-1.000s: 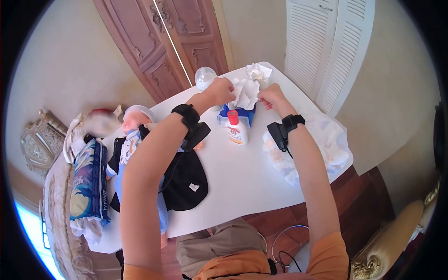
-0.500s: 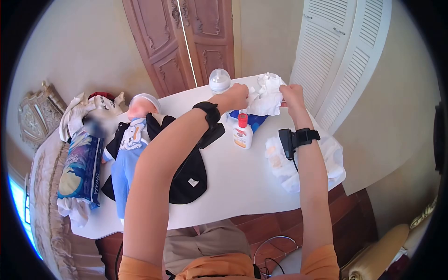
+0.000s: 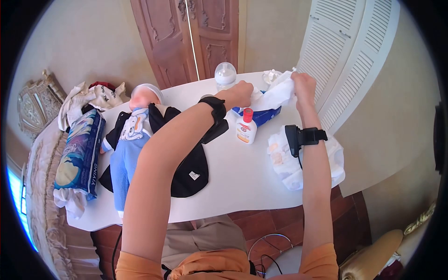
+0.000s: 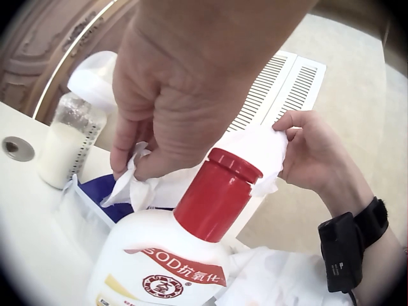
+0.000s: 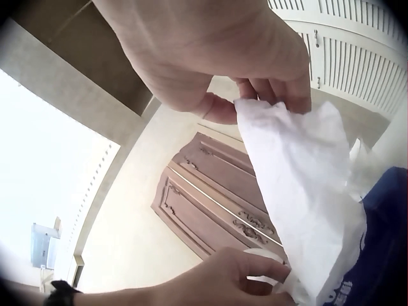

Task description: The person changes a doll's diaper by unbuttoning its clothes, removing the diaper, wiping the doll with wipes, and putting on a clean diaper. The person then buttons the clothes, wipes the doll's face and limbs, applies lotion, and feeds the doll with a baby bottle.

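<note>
A white tissue [image 3: 278, 95] is stretched between the two hands over a blue-and-white pack [image 3: 268, 115]. My left hand [image 3: 239, 94] pinches its near left end between thumb and fingers. Higher and farther right, my right hand [image 3: 304, 88] pinches the other end; the right wrist view shows the tissue [image 5: 296, 172] hanging down from its fingertips. A white lotion bottle [image 3: 246, 129] with a red cap stands upright just in front of the pack. Behind the left hand is a baby bottle [image 4: 67, 143] with white liquid inside.
Crumpled white tissue [image 3: 270, 75] lies at the table's far edge. A doll [image 3: 125, 163] in blue lies at left on a black garment [image 3: 196, 163], beside a blue YIYING pack [image 3: 77, 158]. White diapers [image 3: 279, 163] lie under the right forearm on the white table [image 3: 238, 186].
The right hand has moved up and to the right, pulling the tissue out straighter. The left hand keeps its pinch on it, and the head view has shifted.
</note>
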The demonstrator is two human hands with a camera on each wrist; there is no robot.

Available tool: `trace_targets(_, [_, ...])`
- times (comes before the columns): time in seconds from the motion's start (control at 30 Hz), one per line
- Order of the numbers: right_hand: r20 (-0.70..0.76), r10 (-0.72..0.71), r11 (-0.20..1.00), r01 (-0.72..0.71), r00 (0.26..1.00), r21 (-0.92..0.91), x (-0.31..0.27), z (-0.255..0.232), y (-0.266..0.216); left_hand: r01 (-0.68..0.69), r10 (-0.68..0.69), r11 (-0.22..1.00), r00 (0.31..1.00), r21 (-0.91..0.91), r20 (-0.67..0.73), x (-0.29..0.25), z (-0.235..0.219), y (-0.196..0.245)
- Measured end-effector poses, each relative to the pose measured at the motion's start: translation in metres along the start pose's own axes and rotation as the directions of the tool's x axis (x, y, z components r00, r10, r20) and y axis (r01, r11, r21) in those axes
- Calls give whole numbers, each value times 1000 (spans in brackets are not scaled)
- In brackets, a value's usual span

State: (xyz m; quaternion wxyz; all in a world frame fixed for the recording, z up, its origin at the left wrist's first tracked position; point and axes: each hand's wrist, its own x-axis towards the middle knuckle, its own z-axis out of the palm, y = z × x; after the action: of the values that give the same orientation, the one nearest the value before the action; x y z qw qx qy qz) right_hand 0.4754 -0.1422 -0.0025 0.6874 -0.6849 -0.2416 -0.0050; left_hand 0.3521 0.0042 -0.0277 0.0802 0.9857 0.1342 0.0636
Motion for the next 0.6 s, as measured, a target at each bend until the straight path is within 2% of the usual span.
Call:
trace_targets(0.03, [-72, -63, 998, 63, 995, -3, 2, -2, -1, 3, -3, 1000, 1000, -1, 1, -1, 0, 0])
trace_targets(0.07, [-69, -62, 998, 62, 996, -5, 5, -6, -2, 2, -2, 1000, 1000, -1, 14, -1, -1, 0])
trace_targets(0.13, [-161, -140, 968, 169, 977, 186, 6, -16, -19, 2, -2, 1000, 1000, -8, 26, -1, 1, 0])
trace_targets(0.17, [-157, -141, 969, 169, 977, 181, 4, -21, -29, -4, 5, 1000, 1000, -4, 10, 0, 3, 0])
trace_targets(0.23, [-161, -138, 939, 181, 977, 293, -6, -30, -54, -9, 8, 1000, 1000, -8, -12, -5, -6, 5])
trace_targets(0.27, [-156, -142, 940, 183, 977, 288, -10, -34, -62, -5, 9, 993, 999, -117, 34, -9, -18, 9])
trace_targets(0.3, [-122, -144, 924, 178, 982, 339, -13, -38, -68, 3, 15, 974, 997, -225, 80, -14, -28, 14])
trace_targets(0.37, [-76, -147, 909, 165, 986, 382, -14, -46, -78, 11, 19, 951, 996, -309, 92, -9, -42, 6])
trace_targets(0.43, [96, -212, 876, 146, 973, 459, -16, -56, -87, 156, -172, 923, 985, -352, -12, -18, -69, 6])
trace_targets(0.47, [113, -209, 879, 136, 971, 456, -22, -56, -93, 170, -187, 917, 982, -361, -11, -30, -78, 8])
trace_targets(0.5, [209, -211, 812, 52, 955, 582, -33, -55, -105, 94, -138, 766, 990, -636, -19, -41, -86, 10])
trace_targets(0.53, [304, -224, 727, -48, 926, 684, -44, -54, -117, 10, -96, 534, 994, -845, -49, -56, -96, 14])
trace_targets(0.57, [375, -233, 699, -113, 897, 706, -50, -54, -125, 19, -116, 527, 992, -850, -50, -73, -102, 19])
trace_targets(0.6, [395, -230, 700, -131, 889, 702, -59, -51, -133, 80, -117, 409, 992, -909, 35, -96, -107, 30])
